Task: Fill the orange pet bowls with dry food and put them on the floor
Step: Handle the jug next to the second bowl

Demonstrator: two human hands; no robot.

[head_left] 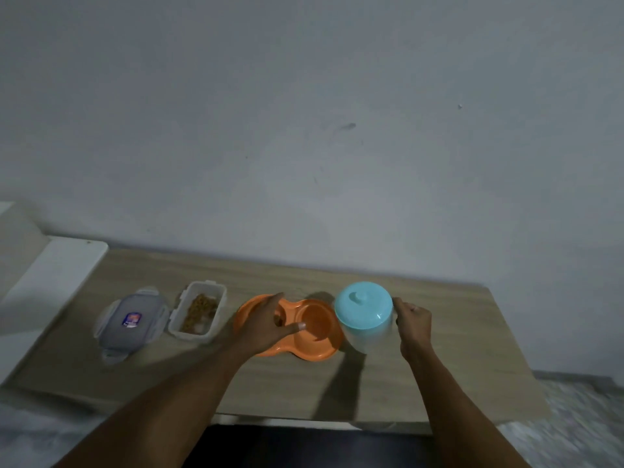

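Observation:
An orange double pet bowl (pixel 315 327) lies on the wooden table (pixel 439 349), near the middle. My left hand (pixel 270 324) rests over its left bowl, fingers curled on the rim, hiding most of that bowl. The right bowl looks empty. Just right of it stands a translucent jug with a light blue lid (pixel 364 307). My right hand (pixel 413 320) grips the jug's right side. Left of the bowls sits an open clear container with brown dry food (pixel 199 312) in it.
The container's grey lid (pixel 131 324) lies flat at the far left of the table. A white board (pixel 50 278) leans along the table's left edge. A plain wall rises behind. The table's front edge is near my body; floor shows at right.

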